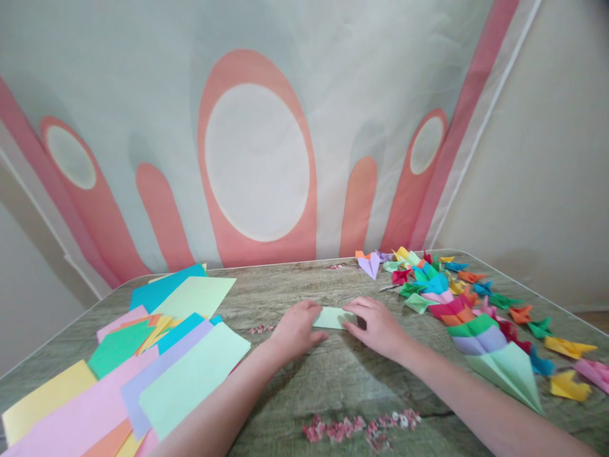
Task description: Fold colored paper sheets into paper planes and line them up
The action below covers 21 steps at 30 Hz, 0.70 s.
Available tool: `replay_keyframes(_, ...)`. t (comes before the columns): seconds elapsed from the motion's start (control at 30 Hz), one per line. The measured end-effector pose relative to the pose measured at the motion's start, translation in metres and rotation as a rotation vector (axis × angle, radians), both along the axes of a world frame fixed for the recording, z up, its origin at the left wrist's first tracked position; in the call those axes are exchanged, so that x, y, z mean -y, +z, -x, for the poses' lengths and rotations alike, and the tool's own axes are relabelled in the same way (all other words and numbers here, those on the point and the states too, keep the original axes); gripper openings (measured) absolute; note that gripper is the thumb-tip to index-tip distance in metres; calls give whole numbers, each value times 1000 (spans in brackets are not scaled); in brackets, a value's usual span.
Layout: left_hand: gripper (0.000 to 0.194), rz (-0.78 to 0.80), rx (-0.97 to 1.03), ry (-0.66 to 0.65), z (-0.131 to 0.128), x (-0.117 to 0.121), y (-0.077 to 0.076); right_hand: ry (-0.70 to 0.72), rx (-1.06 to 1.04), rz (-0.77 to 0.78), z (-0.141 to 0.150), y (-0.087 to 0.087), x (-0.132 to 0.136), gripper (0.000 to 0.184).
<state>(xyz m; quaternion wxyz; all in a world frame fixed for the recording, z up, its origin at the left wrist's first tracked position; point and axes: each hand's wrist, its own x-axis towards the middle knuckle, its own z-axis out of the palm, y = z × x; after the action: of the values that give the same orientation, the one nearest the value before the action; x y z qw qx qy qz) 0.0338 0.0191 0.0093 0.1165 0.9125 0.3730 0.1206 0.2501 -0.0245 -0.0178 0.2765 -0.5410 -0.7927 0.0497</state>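
Observation:
A small pale green folded paper (329, 318) lies near the middle of the wood-patterned table (285, 406), between my two hands. My left hand (299, 329) holds its left end, with the fingers over the paper and the thumb towards me. At the right end, my right hand (373, 324) grips the paper between thumb and fingers. The fingers cover both ends, so only the middle of the strip shows.
Loose coloured sheets, a mint sheet (195, 374) among them, spread over the table's left side. On the right lie several folded paper planes (507, 368) in an overlapping row and many small folded paper figures (568, 385). A printed cloth (257, 165) hangs behind.

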Motion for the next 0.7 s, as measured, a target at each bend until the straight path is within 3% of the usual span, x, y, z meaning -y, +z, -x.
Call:
replay_keyframes(0.27, 40, -40, 126, 75, 6, -9, -20, -121, -75, 135, -5, -12, -12, 39)
replay_keyframes(0.53, 34, -31, 217, 59, 5, -8, -26, -193, -117, 263, -4, -8, -10, 36)
replay_keyframes(0.7, 36, -70, 243, 40, 5, -9, -31, -219, -148, 325, -2, -2, -6, 44)
